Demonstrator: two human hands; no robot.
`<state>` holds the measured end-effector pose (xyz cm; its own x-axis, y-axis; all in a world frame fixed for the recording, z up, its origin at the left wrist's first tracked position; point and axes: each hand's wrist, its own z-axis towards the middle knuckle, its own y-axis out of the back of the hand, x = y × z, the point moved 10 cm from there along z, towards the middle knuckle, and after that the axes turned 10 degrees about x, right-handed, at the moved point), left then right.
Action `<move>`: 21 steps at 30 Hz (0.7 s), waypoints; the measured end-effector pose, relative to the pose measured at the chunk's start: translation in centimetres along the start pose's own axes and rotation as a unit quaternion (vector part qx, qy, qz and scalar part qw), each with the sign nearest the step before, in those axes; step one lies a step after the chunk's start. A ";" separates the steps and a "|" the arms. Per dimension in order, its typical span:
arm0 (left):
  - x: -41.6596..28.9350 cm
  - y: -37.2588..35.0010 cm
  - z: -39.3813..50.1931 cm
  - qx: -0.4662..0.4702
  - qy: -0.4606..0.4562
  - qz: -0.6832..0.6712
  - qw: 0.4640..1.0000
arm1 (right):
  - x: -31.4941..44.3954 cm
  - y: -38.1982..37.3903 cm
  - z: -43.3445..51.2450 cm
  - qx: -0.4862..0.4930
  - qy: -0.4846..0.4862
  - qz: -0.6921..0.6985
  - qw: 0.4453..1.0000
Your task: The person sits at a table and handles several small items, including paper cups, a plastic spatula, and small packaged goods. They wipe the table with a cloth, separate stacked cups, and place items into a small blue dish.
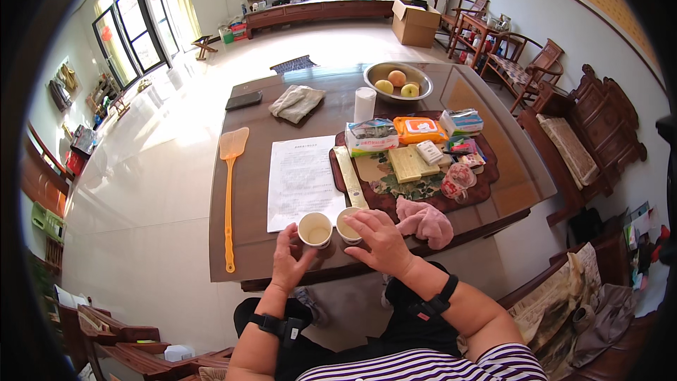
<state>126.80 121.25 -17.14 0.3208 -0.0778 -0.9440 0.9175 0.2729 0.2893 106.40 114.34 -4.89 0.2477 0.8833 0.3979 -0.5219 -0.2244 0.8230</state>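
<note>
Two paper cups stand side by side at the near edge of a brown glass-topped table [254, 185]. My left hand [291, 259] curls around the lower left side of the left paper cup [316, 229]. Over the right paper cup [346, 222] my right hand [378, 238] reaches, fingers bent across its rim and thumb near its lower side; whether it grips the cup is unclear. Behind the cups lie a printed sheet of paper [301, 180] and a long gold packet [350, 177]. A crumpled pink cloth [427, 222] rests right of my right hand.
An orange fly swatter [230, 185] lies at the left. A tray [489, 169] holds tissue packs, an orange wipes pack [420, 129] and a patterned red cup [457, 180]. Farther back are a metal fruit bowl [370, 75], a white cylinder [365, 105], a folded cloth [297, 103] and a dark phone-like object [244, 100].
</note>
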 end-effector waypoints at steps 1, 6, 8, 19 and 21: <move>-0.3 1.5 -0.1 -0.023 -0.012 0.039 0.999 | 0.6 -0.3 0.4 0.025 0.010 -0.023 0.999; 0.8 6.4 -0.8 -0.122 0.002 0.123 0.985 | 1.8 -2.7 2.7 0.104 0.027 -0.100 0.989; 1.0 7.2 -0.9 -0.146 -0.017 0.142 0.979 | 1.6 -4.0 3.4 0.134 0.026 -0.118 0.983; 2.0 7.4 -1.0 -0.170 -0.024 0.135 0.976 | 0.9 -5.8 4.5 0.115 0.057 -0.184 0.974; 1.8 7.3 -1.0 -0.170 -0.026 0.143 0.975 | 0.6 -5.1 4.5 0.108 0.054 -0.168 0.978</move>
<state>133.90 124.03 -16.88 0.5722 0.0024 -0.8201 0.6604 0.5916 0.4625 112.88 114.19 -7.02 0.2818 0.9579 0.0548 -0.2377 0.0143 0.9712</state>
